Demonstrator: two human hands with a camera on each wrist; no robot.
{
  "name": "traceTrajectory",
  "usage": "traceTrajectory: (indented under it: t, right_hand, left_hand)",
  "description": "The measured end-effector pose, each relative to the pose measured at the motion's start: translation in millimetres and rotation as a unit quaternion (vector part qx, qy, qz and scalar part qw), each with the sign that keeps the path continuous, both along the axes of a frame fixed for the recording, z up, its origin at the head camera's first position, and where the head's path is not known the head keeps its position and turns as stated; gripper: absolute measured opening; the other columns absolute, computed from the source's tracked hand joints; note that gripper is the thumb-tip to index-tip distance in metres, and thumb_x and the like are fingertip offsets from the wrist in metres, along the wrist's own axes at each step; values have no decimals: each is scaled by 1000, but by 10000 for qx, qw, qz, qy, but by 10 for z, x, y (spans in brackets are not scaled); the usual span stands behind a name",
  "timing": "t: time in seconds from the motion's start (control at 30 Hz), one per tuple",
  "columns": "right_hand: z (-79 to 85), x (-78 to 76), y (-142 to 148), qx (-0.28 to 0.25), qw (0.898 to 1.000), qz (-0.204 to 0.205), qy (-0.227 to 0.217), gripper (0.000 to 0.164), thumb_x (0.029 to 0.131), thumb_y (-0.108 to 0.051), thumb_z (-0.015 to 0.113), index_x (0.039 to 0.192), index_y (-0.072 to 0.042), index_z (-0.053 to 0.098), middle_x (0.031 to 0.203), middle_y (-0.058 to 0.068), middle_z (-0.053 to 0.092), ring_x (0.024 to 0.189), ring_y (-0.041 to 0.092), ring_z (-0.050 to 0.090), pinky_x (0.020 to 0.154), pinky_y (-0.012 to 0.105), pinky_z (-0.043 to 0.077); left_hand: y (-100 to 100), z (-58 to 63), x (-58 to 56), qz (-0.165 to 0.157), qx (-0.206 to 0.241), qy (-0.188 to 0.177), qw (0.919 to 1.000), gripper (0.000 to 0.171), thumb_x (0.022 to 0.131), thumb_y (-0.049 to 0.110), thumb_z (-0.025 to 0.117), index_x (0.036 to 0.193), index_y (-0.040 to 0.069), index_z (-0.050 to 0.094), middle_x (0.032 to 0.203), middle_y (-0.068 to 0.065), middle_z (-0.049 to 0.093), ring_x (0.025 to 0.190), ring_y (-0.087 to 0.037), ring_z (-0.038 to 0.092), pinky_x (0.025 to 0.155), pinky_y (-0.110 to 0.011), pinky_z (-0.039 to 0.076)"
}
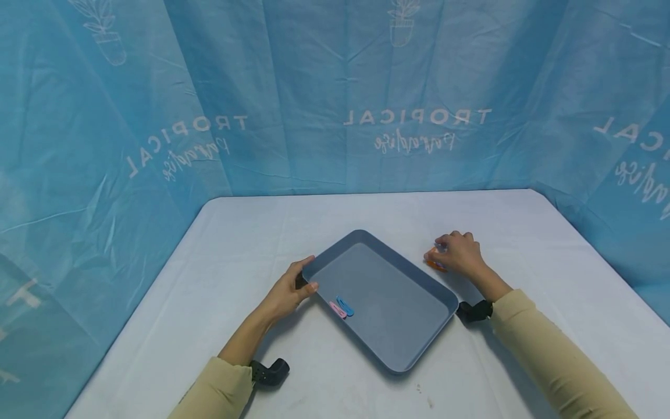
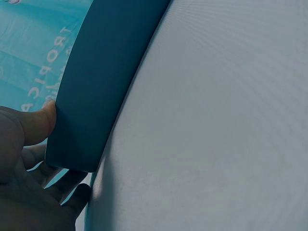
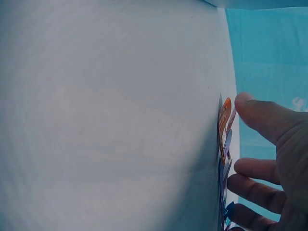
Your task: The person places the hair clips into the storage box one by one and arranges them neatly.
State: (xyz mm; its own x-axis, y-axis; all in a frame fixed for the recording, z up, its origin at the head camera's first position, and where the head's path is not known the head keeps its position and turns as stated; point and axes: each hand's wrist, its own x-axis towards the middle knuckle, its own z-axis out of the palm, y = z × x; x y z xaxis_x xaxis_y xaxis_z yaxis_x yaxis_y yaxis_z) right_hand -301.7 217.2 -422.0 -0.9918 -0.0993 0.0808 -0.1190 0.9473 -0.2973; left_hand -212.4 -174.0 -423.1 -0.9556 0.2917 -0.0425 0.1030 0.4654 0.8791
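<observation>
My left hand (image 1: 285, 295) grips the left corner of a grey-blue tray (image 1: 387, 302), thumb over the rim. The left wrist view has the thumb against the side wall of the tray (image 2: 103, 86) and fingers reaching beneath. Inside, close to that corner, a pink hair clip (image 1: 337, 309) lies beside a blue hair clip (image 1: 345, 306). Beyond the tray's right side, my right hand (image 1: 462, 253) reaches over a small pile of hair clips (image 1: 436, 266). Thumb and fingers are spread apart beside an orange hair clip (image 3: 224, 120) in the right wrist view; lower clips are partly hidden.
A white cloth covers the table (image 1: 251, 233) under the tray. Blue printed sheeting (image 1: 309, 145) hangs behind and along both sides. Each wrist carries a black camera mount; the right one (image 1: 473, 311) is close to the tray's right corner.
</observation>
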Motion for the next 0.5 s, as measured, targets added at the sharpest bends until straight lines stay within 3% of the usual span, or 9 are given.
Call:
traceTrajectory:
  t: [0.5]
  right_hand:
    - [-39, 22, 9, 5, 9999, 58, 119, 53, 85, -42, 64, 118, -1, 64, 119, 28, 53, 107, 47, 43, 86, 61, 36]
  left_hand:
    - [5, -9, -24, -32, -45, 167, 9998, 67, 94, 19, 58, 151, 14, 22, 156, -17, 20, 144, -40, 16, 112, -59, 24]
